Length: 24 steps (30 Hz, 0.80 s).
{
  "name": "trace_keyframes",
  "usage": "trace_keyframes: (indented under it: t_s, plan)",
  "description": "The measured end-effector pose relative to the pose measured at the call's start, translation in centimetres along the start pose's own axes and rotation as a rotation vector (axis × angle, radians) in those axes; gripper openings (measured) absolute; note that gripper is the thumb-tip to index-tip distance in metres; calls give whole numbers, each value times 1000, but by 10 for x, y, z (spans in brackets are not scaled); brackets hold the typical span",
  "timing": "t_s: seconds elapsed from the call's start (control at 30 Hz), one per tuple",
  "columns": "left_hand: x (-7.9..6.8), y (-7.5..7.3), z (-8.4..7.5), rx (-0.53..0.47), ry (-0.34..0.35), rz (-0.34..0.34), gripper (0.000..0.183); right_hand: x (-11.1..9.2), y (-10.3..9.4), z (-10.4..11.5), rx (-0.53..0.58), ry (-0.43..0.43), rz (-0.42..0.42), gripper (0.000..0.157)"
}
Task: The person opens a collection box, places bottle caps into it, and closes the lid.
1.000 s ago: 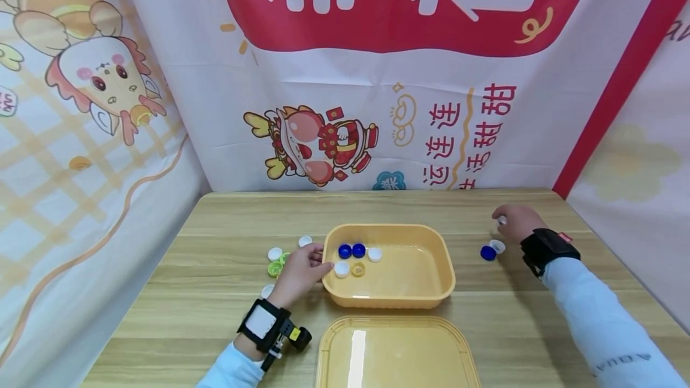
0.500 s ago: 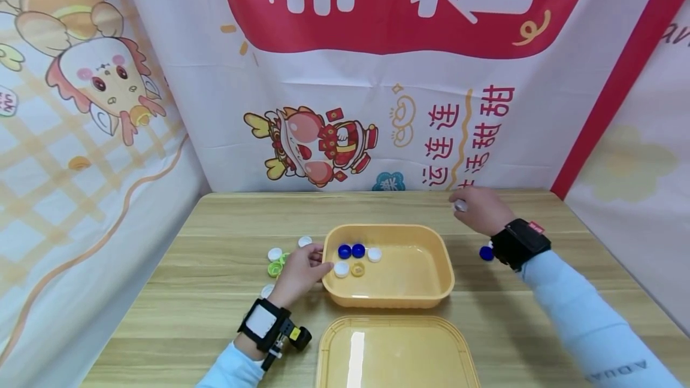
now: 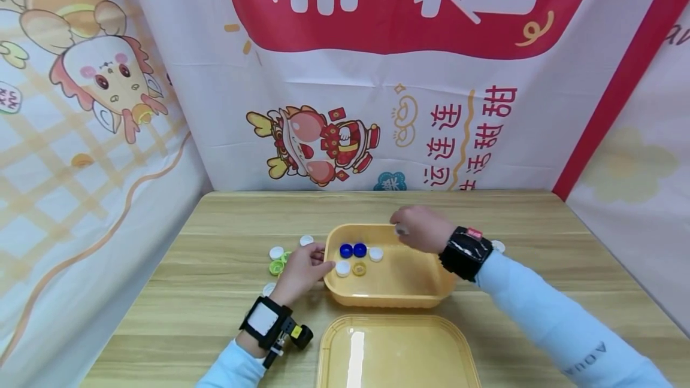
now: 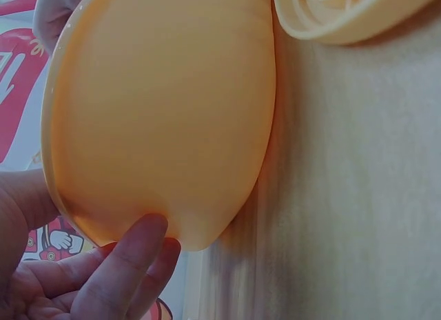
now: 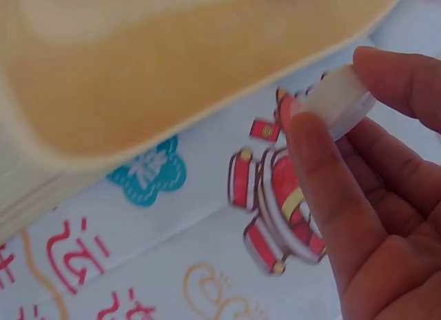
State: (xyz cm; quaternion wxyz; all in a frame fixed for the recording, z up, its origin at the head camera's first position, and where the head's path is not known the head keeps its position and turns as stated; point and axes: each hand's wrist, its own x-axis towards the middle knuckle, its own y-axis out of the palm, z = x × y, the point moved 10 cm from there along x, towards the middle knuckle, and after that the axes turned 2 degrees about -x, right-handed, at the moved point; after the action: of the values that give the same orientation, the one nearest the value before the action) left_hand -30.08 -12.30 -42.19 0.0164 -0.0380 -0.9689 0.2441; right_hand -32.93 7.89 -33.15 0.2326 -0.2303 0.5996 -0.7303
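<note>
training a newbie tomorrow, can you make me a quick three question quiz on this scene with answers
1. What does the right hand pinch?
2. True or false: the left hand holds the edge of the tub.
3. Which cap colour can be seen inside the tub: A red, B green, C blue?

Key:
1. A white cap
2. True
3. C, two blue caps

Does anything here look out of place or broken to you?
Only the fabric backdrop: its red mascot lies sideways, and the cartoon animal at left is upside down, as if the cloth were turned. Nothing on the table looks spilled or broken; loose bottle caps lie beside the orange tub.
</note>
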Motion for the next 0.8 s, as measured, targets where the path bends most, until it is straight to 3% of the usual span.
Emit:
trace_keyframes:
  t_s: [0.27,0.6,0.8]
  plan:
    - [0,1,1,-6,7,8,38,12,37,31,19,-42,123,12]
    - [-1,1,0,-1,-5,-1,39,17,76,35,-102,-14,203,17]
    - [-1,2,1,-5,1,3,38,18,88,31,-54,47,252,11]
